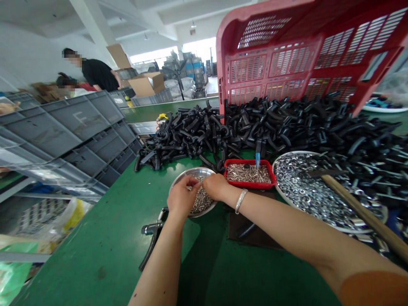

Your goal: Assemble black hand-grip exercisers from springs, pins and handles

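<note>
Over a round metal bowl (208, 171) of small metal pieces (201, 199), my two hands come close together. My left hand (182, 196) is closed, thumb and fingertips pinched above the pieces; whatever is between them is too small to make out. At the bowl's right rim my right hand (216, 187) is closed as well, its fingertips mostly hidden. A black curved handle with a metal spring (152, 231) lies beside my left forearm. Just right of my right hand, a red tray (251, 185) holds many thin metal pins and a blue-handled tool (258, 160).
Black plastic handles (191, 131) lie heaped across the back, below a tilted red crate (270, 63). On the right, a white basin (285, 202) holds shiny metal rings and a wooden-handled hammer (357, 202). Grey crates (73, 140) stand left of the green table (127, 199). Two people are beyond.
</note>
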The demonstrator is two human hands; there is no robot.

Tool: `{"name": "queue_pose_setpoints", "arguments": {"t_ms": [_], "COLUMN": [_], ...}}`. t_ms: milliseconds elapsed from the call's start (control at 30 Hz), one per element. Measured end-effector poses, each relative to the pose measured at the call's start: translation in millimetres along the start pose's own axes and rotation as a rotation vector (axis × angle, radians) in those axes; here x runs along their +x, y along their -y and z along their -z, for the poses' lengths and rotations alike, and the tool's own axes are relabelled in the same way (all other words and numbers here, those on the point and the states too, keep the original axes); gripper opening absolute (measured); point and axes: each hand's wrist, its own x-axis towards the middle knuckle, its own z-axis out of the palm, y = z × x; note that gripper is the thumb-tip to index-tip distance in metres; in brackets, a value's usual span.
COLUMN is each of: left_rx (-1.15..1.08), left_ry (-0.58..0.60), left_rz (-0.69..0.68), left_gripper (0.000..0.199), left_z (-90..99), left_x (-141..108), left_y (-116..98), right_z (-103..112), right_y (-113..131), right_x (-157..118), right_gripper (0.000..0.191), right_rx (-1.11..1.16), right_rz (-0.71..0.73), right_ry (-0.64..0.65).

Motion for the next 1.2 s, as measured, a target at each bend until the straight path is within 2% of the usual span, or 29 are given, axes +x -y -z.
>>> {"name": "queue_pose_setpoints", "arguments": {"t_ms": [133, 233, 433, 533, 633, 800, 867, 933, 1067, 1200], "left_rx": [-0.151, -0.244, -0.425, -0.465, -0.486, -0.32, -0.188, -0.052, 0.119, 0.144], "left_ry": [-0.092, -0.143, -0.159, -0.113, 0.041, 0.295, 0.331, 0.313, 0.268, 0.28], "left_rz": [0.004, 0.008, -0.029, -0.072, -0.139, -0.35, -0.428, -0.469, -0.51, -0.525], "left_gripper": [0.024, 0.028, 0.025, 0.023, 0.019, 0.013, 0.012, 0.012, 0.012, 0.015], "left_z": [-5.1, -7.6, -2.9, -8.7, -20.1, -38.4, -45.9, -54.5, -70.8, -77.9], "left_x": [-9, -13, -15, -17, -24, -38, -42, -44, -48, -52], "left_y": [6, 7, 4, 0, -10, -40, -52, -62, -70, -67], "right_z": [0, 0, -5, -4, -1, -9, -20, -33, -57, -72], "right_y": [-3, -2, -9, -18, -34, -78, -92, -99, -96, -94], "right_x": [-2, -1, -4, -17, -44, -113, -138, -154, -165, -166], "right_gripper": [0.027, 0.02, 0.019, 0.019, 0.021, 0.022, 0.022, 0.022, 0.02, 0.018], "right_rx": [-0.01, 0.003, 0.103, 0.198, 0.282, 0.496, 0.492, 0.465, 0.432, 0.391], "right_rz": [-0.054, -0.043, -0.015, -0.003, -0.02, -0.208, -0.287, -0.334, -0.365, -0.396], "right_ry": [0.033, 0.041, -0.113, -0.201, -0.282, -0.431, -0.486, -0.549, -0.644, -0.727]}}
